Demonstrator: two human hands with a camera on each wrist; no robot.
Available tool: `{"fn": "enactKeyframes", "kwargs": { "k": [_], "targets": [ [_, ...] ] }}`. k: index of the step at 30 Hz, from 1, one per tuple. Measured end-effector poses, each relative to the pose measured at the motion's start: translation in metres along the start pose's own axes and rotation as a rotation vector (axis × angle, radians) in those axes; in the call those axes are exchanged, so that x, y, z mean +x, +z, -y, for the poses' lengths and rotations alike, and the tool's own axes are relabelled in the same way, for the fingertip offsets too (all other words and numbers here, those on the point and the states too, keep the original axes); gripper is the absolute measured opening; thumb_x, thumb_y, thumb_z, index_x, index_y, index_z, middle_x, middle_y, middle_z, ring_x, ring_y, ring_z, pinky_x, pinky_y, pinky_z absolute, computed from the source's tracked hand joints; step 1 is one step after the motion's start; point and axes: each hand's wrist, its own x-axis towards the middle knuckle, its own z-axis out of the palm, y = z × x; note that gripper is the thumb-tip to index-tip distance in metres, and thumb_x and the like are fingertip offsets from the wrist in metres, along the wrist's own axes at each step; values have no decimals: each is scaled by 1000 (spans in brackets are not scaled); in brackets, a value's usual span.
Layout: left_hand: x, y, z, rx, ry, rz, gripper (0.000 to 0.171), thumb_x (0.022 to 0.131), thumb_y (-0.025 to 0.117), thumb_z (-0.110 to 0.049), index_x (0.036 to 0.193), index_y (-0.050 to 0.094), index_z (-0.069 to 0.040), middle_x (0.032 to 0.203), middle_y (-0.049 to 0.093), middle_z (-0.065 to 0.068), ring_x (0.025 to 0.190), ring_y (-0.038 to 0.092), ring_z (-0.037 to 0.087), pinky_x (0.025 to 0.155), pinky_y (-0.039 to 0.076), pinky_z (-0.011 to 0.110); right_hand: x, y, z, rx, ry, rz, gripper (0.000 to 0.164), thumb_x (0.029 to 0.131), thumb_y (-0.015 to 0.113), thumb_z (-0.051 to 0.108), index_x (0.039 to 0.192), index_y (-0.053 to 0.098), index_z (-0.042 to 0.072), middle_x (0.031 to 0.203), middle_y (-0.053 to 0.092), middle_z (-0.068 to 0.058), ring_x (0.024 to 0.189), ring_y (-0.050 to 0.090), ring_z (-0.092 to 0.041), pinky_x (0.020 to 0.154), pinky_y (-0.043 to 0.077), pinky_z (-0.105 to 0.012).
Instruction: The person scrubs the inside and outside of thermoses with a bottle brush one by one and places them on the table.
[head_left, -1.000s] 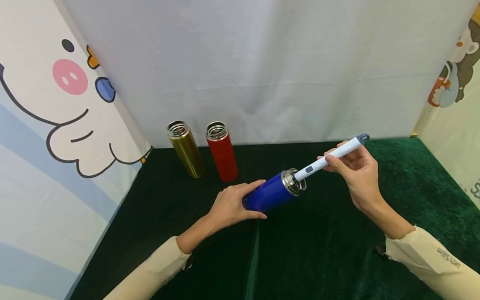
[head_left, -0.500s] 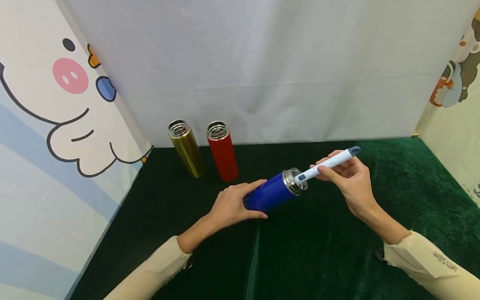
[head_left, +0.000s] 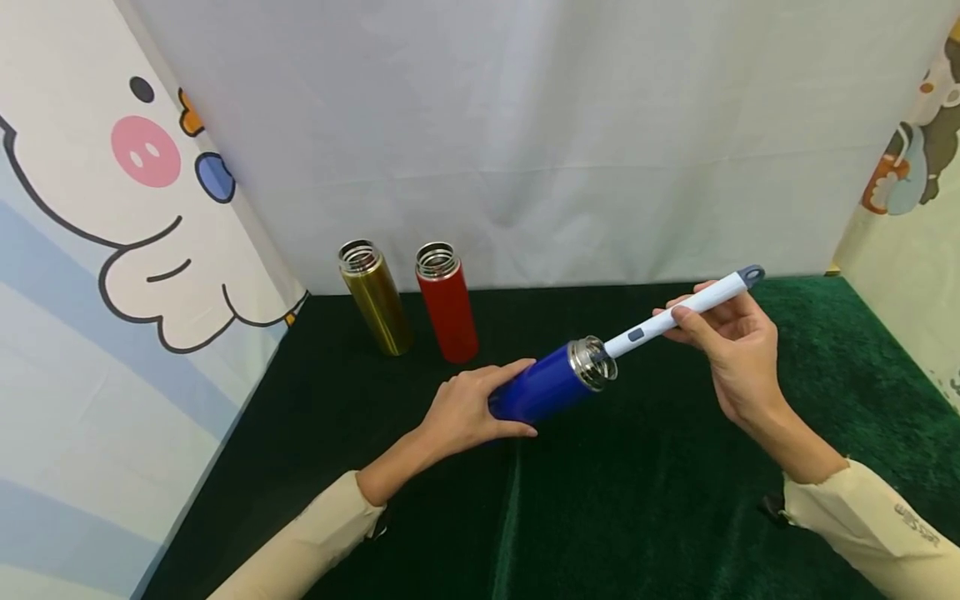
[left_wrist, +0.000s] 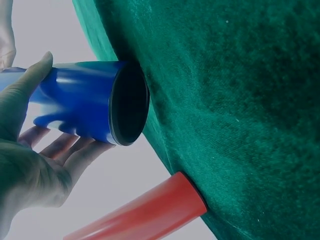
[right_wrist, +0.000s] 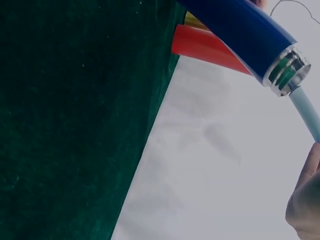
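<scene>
My left hand [head_left: 467, 408] grips the blue metal bottle [head_left: 542, 385] around its lower part. The bottle lies tilted, its open steel mouth facing right. In the left wrist view its dark base [left_wrist: 130, 104] shows close over the green cloth. My right hand [head_left: 731, 346] pinches the pale blue handle of a bottle brush [head_left: 678, 315] between thumb and fingers. The handle has a dark grey patch and a grey loop at its outer end. The brush's thin neck enters the bottle mouth, and its head is hidden inside.
A gold bottle [head_left: 377, 300] and a red bottle [head_left: 447, 310], both uncapped, stand upright at the back left. Dark green cloth [head_left: 637, 517] covers the table. A white curtain [head_left: 525, 150] hangs behind, with printed cartoon panels at both sides.
My right hand first moved the brush deeper into the blue bottle, down and left, then drew it back out up and right, farther than before. My left hand and the bottle stay almost still.
</scene>
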Motion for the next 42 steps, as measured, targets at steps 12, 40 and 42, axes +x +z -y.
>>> {"fn": "enactKeyframes", "kwargs": {
  "k": [12,40,42],
  "targets": [
    [1,1,-2,25,16,-6,86,79,86,-49,153,46,-31,131,68,11,116,68,31,96,56,54,-12,3,-9,-56,115,151,36,95,53,-20,128,61,-5,113,77,-8,106,75,-19,86,61,-31],
    [6,-7,6,-49,19,59,88,80,87,-42,155,43,-28,141,64,10,126,63,31,106,50,55,11,1,43,30,-160,-80,26,92,56,-21,117,59,-17,97,78,-20,88,78,-28,74,62,-34],
    [5,-6,6,-50,31,56,88,79,87,-42,155,44,-27,141,64,10,126,63,31,106,50,55,9,3,42,54,-177,-92,24,91,56,-23,114,59,-18,97,77,-22,88,78,-28,73,62,-34]
  ]
}}
